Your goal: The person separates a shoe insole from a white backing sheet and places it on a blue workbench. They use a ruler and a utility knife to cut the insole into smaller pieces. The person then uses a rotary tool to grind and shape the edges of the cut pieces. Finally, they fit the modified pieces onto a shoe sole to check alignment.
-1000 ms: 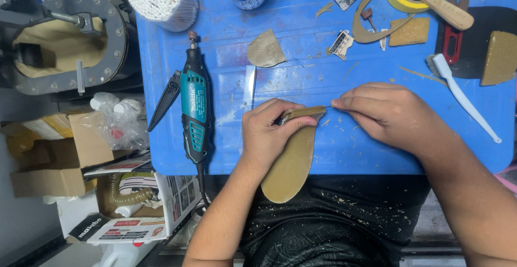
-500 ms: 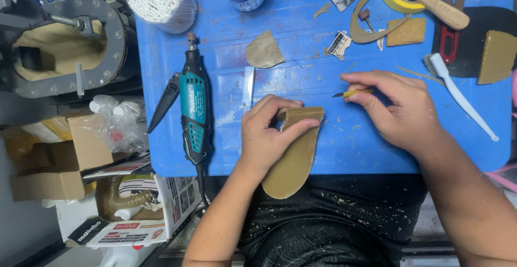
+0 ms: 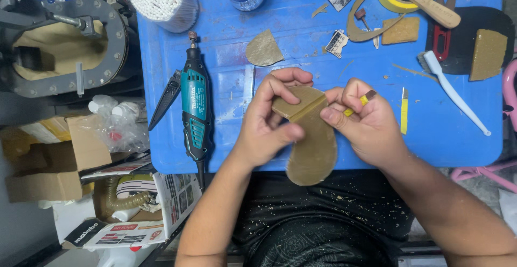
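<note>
Both your hands pinch the sole [image 3: 312, 148] above the worktop [image 3: 301, 46] edge, left fingers [image 3: 280, 135] closed on it, right hand [image 3: 366, 124] also gripping a pencil [image 3: 360, 102]; loosen either and it could slip into your lap.

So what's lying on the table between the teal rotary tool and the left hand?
In the head view, a small clear strip lies flat on the blue table between the rotary tool and the left hand; nothing else.

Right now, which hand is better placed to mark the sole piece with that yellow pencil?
Right. The right hand already holds the yellow pencil beside the sole piece, while the left hand grips the sole.
</note>
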